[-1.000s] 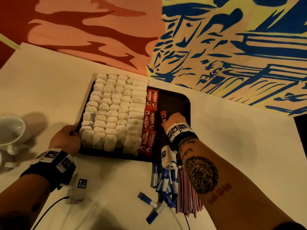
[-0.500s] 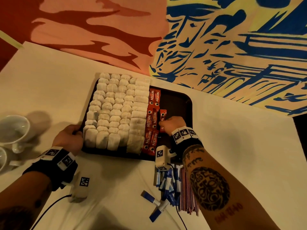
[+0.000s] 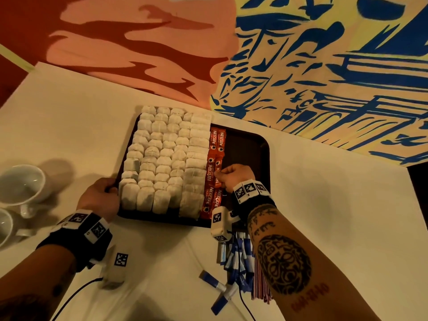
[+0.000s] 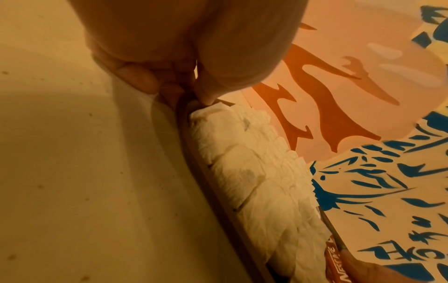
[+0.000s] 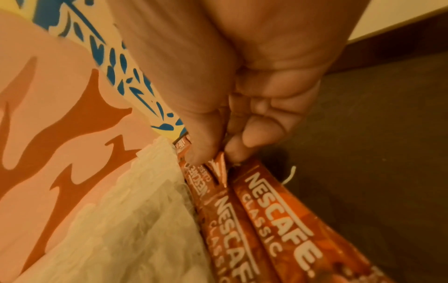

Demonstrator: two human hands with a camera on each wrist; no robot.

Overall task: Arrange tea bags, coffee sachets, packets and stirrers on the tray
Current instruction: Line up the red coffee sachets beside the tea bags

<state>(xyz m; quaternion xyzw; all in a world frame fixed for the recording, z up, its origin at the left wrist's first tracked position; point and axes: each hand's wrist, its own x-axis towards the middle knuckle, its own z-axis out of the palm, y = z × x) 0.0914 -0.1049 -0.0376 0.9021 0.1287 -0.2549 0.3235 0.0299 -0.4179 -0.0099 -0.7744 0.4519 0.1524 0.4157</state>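
A dark brown tray (image 3: 250, 144) lies on the white table. Rows of white tea bags (image 3: 166, 158) fill its left part. A column of red Nescafe coffee sachets (image 3: 217, 140) runs beside them. My right hand (image 3: 218, 176) pinches one sachet in the middle of that column. In the right wrist view, thumb and fingers of the right hand (image 5: 218, 153) squeeze the end of that sachet (image 5: 219, 170), next to the tea bags (image 5: 121, 220). My left hand (image 3: 108, 189) grips the tray's near left edge. The left wrist view has the left hand (image 4: 174, 86) curled over the rim (image 4: 206, 183).
Blue-and-white packets (image 3: 236, 256) lie in a loose pile just in front of the tray, partly under my right forearm. A bundle of red stirrers (image 3: 260, 286) sits beside them. Two white cups (image 3: 20, 186) stand at the left. The tray's right part is bare.
My right hand has slid left from the bare part of the tray, bringing the sachet up against the sachet column. The left hand has kept its hold on the tray.
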